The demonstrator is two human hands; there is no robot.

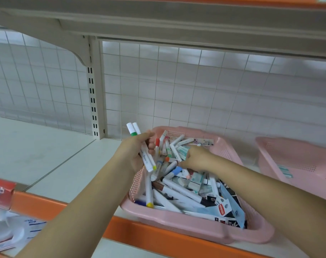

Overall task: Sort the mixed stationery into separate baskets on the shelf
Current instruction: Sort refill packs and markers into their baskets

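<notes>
Several white markers (147, 159) are bunched in your left hand (132, 151). Your fingers curl round them, the caps stick up past the thumb and the tips point down over the basket's left rim. The bundle looks loose and fanned. Add one more and, my guess, one slides out onto the shelf (46, 155) or back into the pile, and you'd sort it twice.

Your right hand (197, 157) is down in the pile, knuckles up, fingertips buried among markers near the middle. I cannot tell if it pinches one or only touches. Risk there: pulling a marker from under crossed ones could drag its neighbours over the rim.

The mixed basket (177, 221), pink, sits at the front of the shelf by the orange edge strip (158, 237). It is full of markers, eraser-like packs and carded items, all tangled. The second pink basket (305, 157) stands just beside it on your right, partly cut off by the frame. Only a small teal pack (285, 171) shows inside. The other likely slip is mixing types: don't drop markers in with that pack.
</notes>
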